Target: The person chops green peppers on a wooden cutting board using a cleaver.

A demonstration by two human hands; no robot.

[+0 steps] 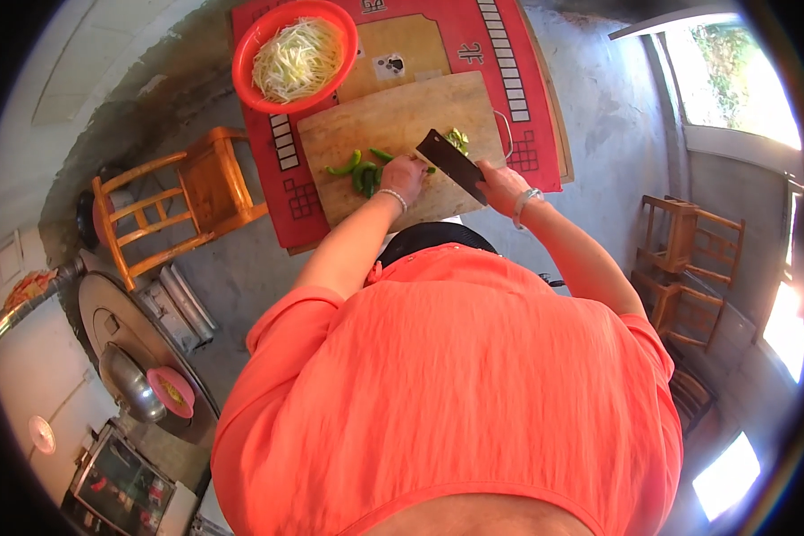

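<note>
My right hand (504,189) is closed around the handle of a cleaver (451,161) with a dark blade, held above the right part of a wooden cutting board (382,114). Close to the blade's left side, my left hand (405,178) rests on the board, fingers bent over a green pepper (431,170) that mostly lies hidden under them. Several whole green peppers (346,164) lie left of that hand. Cut pepper pieces (457,139) sit beyond the blade, on its right. A bracelet circles each wrist.
A red plastic basin (242,63) of pale shredded vegetable (298,60) stands at the table's far left. The board lies on a red-covered table (268,201). A wooden chair (211,181) stands left of it; more chairs (683,234) are at right.
</note>
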